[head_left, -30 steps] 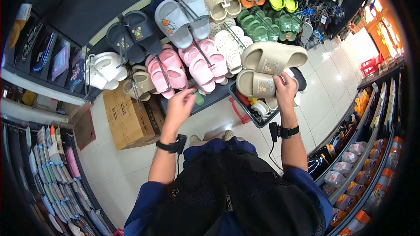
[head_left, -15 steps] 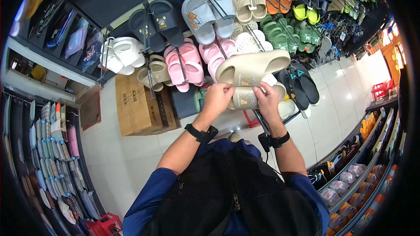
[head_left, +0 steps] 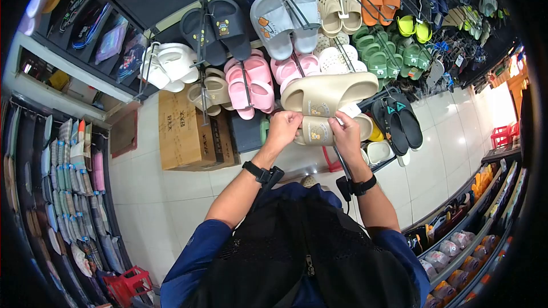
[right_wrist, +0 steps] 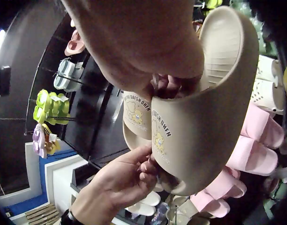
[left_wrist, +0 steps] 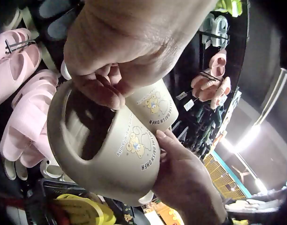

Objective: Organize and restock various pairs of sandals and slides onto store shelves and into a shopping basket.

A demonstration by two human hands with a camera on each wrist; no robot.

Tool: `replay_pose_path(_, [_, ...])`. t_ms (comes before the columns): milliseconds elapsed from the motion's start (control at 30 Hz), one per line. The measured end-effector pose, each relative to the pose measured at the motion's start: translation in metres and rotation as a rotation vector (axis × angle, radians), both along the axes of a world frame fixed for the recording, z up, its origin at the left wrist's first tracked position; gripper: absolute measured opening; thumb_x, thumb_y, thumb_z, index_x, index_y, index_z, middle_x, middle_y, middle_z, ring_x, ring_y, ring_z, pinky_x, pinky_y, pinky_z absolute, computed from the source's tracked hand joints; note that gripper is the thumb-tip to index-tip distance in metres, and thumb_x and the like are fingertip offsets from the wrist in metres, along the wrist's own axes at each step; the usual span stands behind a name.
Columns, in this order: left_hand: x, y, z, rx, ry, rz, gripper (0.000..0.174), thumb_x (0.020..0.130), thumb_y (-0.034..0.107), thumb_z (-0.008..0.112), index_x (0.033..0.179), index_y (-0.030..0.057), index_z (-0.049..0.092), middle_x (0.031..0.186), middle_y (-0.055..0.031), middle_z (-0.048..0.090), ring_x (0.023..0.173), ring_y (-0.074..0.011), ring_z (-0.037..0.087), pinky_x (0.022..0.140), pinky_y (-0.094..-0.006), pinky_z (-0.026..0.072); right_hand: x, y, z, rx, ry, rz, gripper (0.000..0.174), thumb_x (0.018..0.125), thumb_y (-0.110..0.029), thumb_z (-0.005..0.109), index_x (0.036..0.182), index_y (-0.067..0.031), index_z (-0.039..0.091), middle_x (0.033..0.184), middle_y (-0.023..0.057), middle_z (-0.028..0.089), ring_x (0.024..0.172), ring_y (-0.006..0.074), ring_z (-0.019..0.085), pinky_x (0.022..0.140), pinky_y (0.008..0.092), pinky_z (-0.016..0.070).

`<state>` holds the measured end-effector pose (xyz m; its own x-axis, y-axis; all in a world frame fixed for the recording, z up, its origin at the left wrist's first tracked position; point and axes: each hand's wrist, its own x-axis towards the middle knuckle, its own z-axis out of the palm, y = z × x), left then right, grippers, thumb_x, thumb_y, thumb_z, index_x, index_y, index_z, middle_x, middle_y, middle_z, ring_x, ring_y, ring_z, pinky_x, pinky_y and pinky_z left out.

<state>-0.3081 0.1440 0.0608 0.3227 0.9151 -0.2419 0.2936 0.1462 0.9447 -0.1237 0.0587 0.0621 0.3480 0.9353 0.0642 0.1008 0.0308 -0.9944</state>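
A pair of beige slide slippers (head_left: 331, 92) with a bear print on their straps is held up in front of the rack, one above the other in the head view. My left hand (head_left: 283, 128) pinches the strap edges at the left side, thumb and fingers together. On the opposite side my right hand (head_left: 348, 137) grips the straps, its thumb on top. From the left wrist, the curled fingers of that hand reach into the opening of the nearer slipper (left_wrist: 103, 140). In the right wrist view the right fingers are tucked inside a slipper (right_wrist: 195, 136), partly hidden by its strap.
Pink slippers (head_left: 251, 88), white clogs (head_left: 169, 67) and grey slides (head_left: 285, 20) hang on the rack's hooks. Below stands a cardboard box (head_left: 191, 131). Black slippers (head_left: 397, 122) lie right of the held pair. Shelves of bottles (head_left: 451, 256) line the right side.
My left hand, earlier apart near the pink slippers, has come over to the beige slippers and pinches them too. The pair has moved left and down toward my body's middle.
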Motion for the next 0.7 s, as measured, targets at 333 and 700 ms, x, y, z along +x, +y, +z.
replay_pose_path(333, [0.015, 0.005, -0.014, -0.112, -0.029, -0.075, 0.022, 0.097, 0.017, 0.057, 0.093, -0.0035, 0.065, 0.074, -0.0058, 0.066, 0.057, -0.011, 0.062, 0.052, -0.025, 0.0521, 0.012, -0.002, -0.026, 0.014, -0.058, 0.047, 0.035, 0.095, -0.002, 0.06, 0.129, 0.0045, 0.059, 0.104, 0.0118, 0.071, 0.077, 0.0097, 0.063, 0.068, 0.0258, 0.0521])
replay_pose_path(700, [0.021, 0.002, -0.015, 0.311, 0.237, -0.064, 0.015, 0.084, 0.011, 0.066, 0.087, -0.0035, 0.063, 0.067, -0.0106, 0.067, 0.06, -0.0171, 0.068, 0.056, -0.0302, 0.0538, 0.015, -0.008, -0.039, -0.118, 0.098, 0.053, 0.055, 0.093, 0.0, 0.059, 0.146, -0.0017, 0.044, 0.081, 0.0038, 0.064, 0.066, 0.0059, 0.054, 0.058, 0.0236, 0.0454])
